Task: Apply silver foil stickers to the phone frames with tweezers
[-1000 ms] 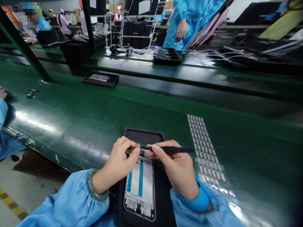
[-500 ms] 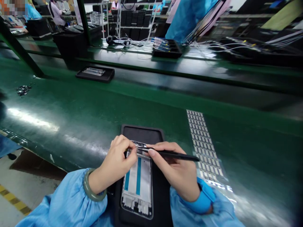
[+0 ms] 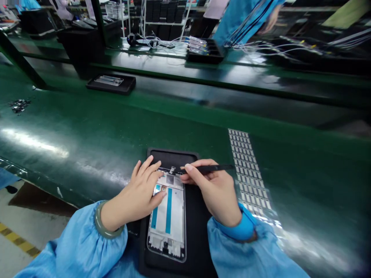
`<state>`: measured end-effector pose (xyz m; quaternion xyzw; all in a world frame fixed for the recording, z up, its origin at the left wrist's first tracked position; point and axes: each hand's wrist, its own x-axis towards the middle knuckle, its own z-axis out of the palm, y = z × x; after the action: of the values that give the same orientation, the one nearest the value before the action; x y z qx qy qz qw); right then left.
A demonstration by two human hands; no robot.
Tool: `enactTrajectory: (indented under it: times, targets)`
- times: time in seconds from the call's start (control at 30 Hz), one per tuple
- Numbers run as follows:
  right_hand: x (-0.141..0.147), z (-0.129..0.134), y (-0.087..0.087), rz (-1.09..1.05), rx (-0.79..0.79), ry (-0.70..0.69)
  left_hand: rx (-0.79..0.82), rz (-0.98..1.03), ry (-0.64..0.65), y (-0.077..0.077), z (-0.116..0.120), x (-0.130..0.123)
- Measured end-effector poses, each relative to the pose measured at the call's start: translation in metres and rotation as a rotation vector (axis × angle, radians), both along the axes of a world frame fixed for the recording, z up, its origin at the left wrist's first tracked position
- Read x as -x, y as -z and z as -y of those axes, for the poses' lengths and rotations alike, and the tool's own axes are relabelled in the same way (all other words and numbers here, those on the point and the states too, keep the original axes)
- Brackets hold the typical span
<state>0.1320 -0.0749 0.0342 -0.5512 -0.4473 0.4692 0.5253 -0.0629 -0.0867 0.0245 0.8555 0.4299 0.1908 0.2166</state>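
A phone frame (image 3: 176, 208) with two blue strips lies in a black tray (image 3: 199, 247) in front of me. My left hand (image 3: 143, 189) has its fingers spread over the frame's upper left edge and holds nothing. In my right hand (image 3: 216, 189) are black tweezers (image 3: 213, 168), pinched between thumb and fingers. Their tips reach the top of the frame, near a small metal-coloured part (image 3: 172, 170). Whether the tips grip that part is too small to tell.
A sheet of small pale labels (image 3: 251, 170) lies to the right. Another black tray (image 3: 127, 85) with a frame stands at the back left, near a pile of small dark pieces (image 3: 19, 105). Behind are cables, boxes and people in blue and pink.
My left hand has opened from a pinch near the tweezer tips and spread its fingers. My right hand has moved slightly up with the tweezers. The small part now shows at the frame's top.
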Motion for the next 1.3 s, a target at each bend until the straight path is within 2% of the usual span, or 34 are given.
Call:
enactTrajectory:
  times: [0.13, 0.37, 1.0, 1.3]
  targets:
    - [0.0020, -0.0070, 0.0066, -0.009, 0.062, -0.077, -0.024, -0.011, -0.044, 0.0026, 0.0054, -0.0023]
    - [0.0040, -0.0092, 0.0076, 0.041, 0.119, -0.173, -0.035, -0.019, -0.076, 0.0023, 0.0074, -0.0028]
    - [0.0059, -0.0091, 0.0051, 0.116, 0.104, -0.196, -0.039, -0.038, -0.064, 0.0017, 0.0079, -0.0026]
    - [0.0057, -0.0078, 0.0102, 0.153, 0.027, -0.211, -0.058, -0.067, -0.071, 0.0010, 0.0083, -0.0029]
